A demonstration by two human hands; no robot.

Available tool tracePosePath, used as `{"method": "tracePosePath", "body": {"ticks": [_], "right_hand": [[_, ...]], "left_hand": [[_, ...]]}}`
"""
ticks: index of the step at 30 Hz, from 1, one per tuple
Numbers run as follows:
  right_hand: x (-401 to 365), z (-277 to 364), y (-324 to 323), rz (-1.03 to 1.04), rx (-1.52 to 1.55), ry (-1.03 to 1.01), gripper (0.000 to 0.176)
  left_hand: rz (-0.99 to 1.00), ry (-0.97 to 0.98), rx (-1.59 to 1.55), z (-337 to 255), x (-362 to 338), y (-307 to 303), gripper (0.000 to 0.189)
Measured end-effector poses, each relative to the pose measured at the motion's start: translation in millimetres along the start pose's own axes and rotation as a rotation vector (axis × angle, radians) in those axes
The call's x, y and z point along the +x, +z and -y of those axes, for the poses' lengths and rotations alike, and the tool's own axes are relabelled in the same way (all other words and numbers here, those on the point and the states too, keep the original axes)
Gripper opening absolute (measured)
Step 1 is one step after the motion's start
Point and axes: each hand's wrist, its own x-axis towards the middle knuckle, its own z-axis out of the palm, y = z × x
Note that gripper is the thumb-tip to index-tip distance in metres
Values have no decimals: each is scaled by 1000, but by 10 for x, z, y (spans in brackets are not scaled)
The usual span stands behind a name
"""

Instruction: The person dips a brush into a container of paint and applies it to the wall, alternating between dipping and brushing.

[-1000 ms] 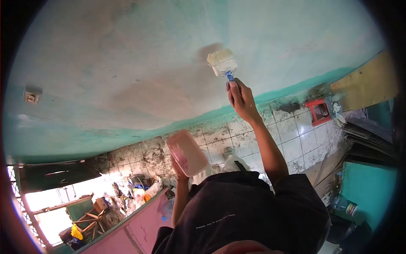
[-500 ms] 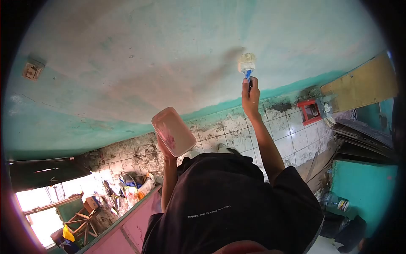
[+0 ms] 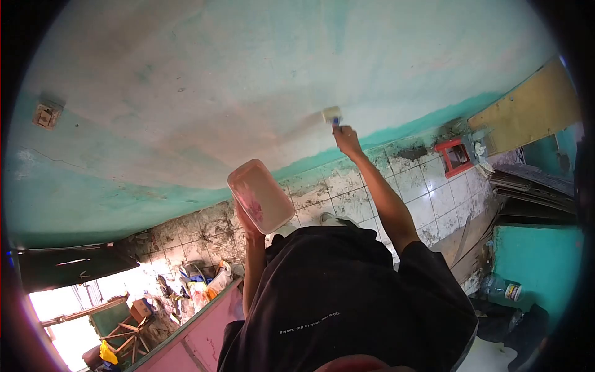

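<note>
A paintbrush (image 3: 333, 115) with a blue handle is gripped in my right hand (image 3: 348, 140), its pale bristles against the wall (image 3: 260, 80). The wall shows whitish paint over turquoise, with a turquoise strip along its bottom. My left hand (image 3: 246, 222) supports a pinkish rectangular tub (image 3: 263, 195) from its left side; most of those fingers are hidden behind it. Whitish paint lies in the tub, with pink smears on its inner side.
Stained white tiles (image 3: 353, 204) cover the floor. To the right are a small red stool (image 3: 454, 157), stacked dark sheets (image 3: 533, 186) and a turquoise panel (image 3: 539, 260). A pink partition (image 3: 186, 347) and a wooden frame (image 3: 127, 335) stand lower left. An outlet (image 3: 47, 115) sits on the wall.
My right hand has brought the paintbrush left and down along the wall, and the brush has turned. The tub has shifted slightly right in view, still in my left hand.
</note>
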Motion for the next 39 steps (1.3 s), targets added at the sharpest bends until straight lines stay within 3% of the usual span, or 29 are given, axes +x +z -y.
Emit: {"method": "tracePosePath", "body": {"ticks": [1, 3, 6, 8, 10, 12, 14, 15, 16, 18, 19, 21, 24, 25, 28, 32, 34, 35, 37, 39], "right_hand": [[141, 531, -317, 108, 132, 354, 48], [212, 1357, -847, -46, 203, 79, 34], [321, 1674, -1057, -98, 253, -11, 31], [373, 1299, -768, -68, 251, -16, 29], [238, 486, -137, -101, -62, -116, 28], [-193, -457, 475, 22, -391, -161, 30], [-643, -870, 542, 336, -463, -114, 36], [-814, -985, 562, 296, -324, 6, 40], [-1118, -1050, 576, 274, -180, 140, 46], [-1392, -932, 393, 434, -47, 313, 50], [-1480, -846, 321, 451, -41, 321, 50], [-1750, -758, 107, 567, 234, 657, 48], [-2386, -1259, 185, 509, 286, 683, 46], [-2460, -1135, 58, 511, 364, 846, 43], [-2557, -818, -257, 462, 343, 950, 43], [-2613, -688, -374, 395, 344, 861, 41], [-2680, -816, -358, 530, 73, 633, 37], [-2747, -885, -342, 564, 25, 667, 34], [-2796, -878, -235, 529, 18, 667, 32], [-2781, -882, -110, 502, 30, 650, 30]], "left_hand": [[-3, 2, -1, 28, -3, 11, 50], [131, -52, -104, 87, -41, -8, 51], [-4, 0, -85, 205, -139, 302, 51], [-18, -9, -89, 271, -189, 404, 51], [-30, -18, -91, 305, -256, 347, 51], [-50, 56, -46, 434, -374, 196, 51], [-108, 72, -57, 517, -589, 242, 50], [-163, 88, -62, 528, -649, 257, 51], [-195, 94, -53, 545, -760, 182, 51], [-301, 123, -4, 603, -844, 23, 50], [-411, 138, -2, 539, -865, 365, 49], [-422, 64, -34, 580, -1038, 107, 47], [-402, -29, -52, 714, -1165, -244, 44], [-397, -51, -26, 733, -1214, -384, 43], [-495, -152, -60, 937, -1303, -799, 40], [-376, -239, -200, 1113, -1337, -1095, 40], [-625, -221, 15, 1280, -1349, -1187, 43], [-647, -252, 6, 1337, -1422, -1245, 43], [-432, -340, -259, 1429, -1424, -1342, 46], [-478, -321, -240, 1530, -1474, -1380, 47]]}}
